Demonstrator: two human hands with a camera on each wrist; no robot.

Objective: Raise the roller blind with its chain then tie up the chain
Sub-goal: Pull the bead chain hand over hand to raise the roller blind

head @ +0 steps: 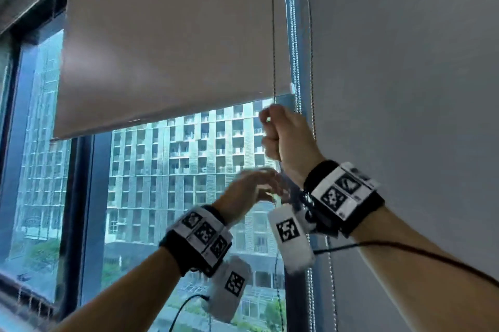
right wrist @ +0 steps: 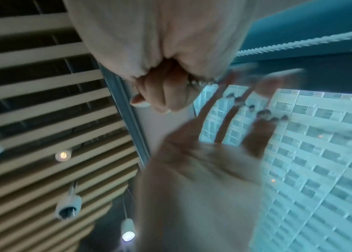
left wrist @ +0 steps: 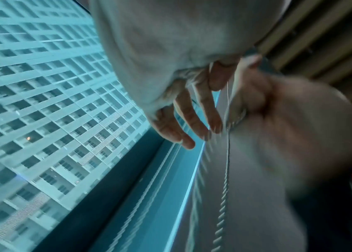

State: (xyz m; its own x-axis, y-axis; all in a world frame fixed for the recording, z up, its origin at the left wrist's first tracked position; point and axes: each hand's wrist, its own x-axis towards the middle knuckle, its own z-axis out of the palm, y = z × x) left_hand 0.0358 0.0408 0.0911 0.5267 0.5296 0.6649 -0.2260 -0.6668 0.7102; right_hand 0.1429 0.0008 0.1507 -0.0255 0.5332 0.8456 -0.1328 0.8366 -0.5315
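The grey roller blind [head: 167, 48] hangs partly raised, its bottom bar slanting across the window. Its thin bead chain [head: 273, 34] drops along the blind's right edge into my right hand [head: 275, 132], which grips it in a fist just under the bar. The right wrist view shows that fist [right wrist: 162, 92] curled tight, with chain beads [right wrist: 200, 82] coming out beside it. My left hand [head: 253, 188] is blurred just below the right one, fingers spread and holding nothing. In the left wrist view its straight fingers [left wrist: 192, 122] lie beside the hanging chain [left wrist: 226, 170].
A second grey blind [head: 405, 61] covers the window to the right, with its own white bead chains [head: 294, 61] along the dark frame post [head: 302, 34]. A black cable [head: 405, 245] trails from my right wrist. Outside the glass stands a tall building [head: 189, 169].
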